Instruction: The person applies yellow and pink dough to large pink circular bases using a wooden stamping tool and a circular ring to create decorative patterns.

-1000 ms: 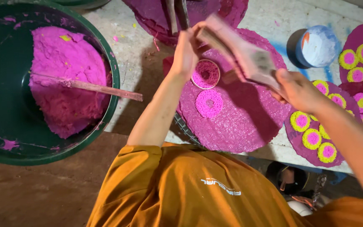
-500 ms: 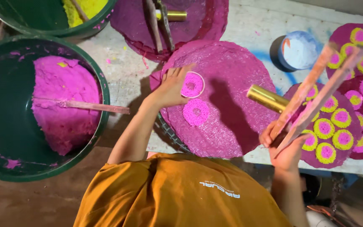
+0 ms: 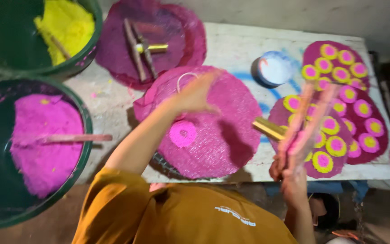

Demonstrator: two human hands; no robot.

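Observation:
My left hand (image 3: 197,92) is blurred over the far side of a round pink mat (image 3: 222,149), beside a thin white ring (image 3: 182,79); I cannot tell whether it grips anything. One pink pressed disc (image 3: 183,133) lies on the mat near my forearm. At the table's near right edge, my right hand (image 3: 290,174) is closed on a long wooden press tool (image 3: 301,122) with a brass cylinder (image 3: 268,129) at its side. The tool is raised over a mat of yellow-and-pink discs.
A green basin (image 3: 85,131) of pink powder with a stick (image 3: 75,138) sits left, and a second basin (image 3: 89,49) of yellow powder behind it. A second wooden press (image 3: 141,47) lies on a dark magenta mat. Further right are a white-blue cup (image 3: 274,68) and mats (image 3: 339,126) with several discs.
Both hands were together on the press above the pink mat. My right hand carried it to the right edge. My left hand dropped to the far disc and now covers it.

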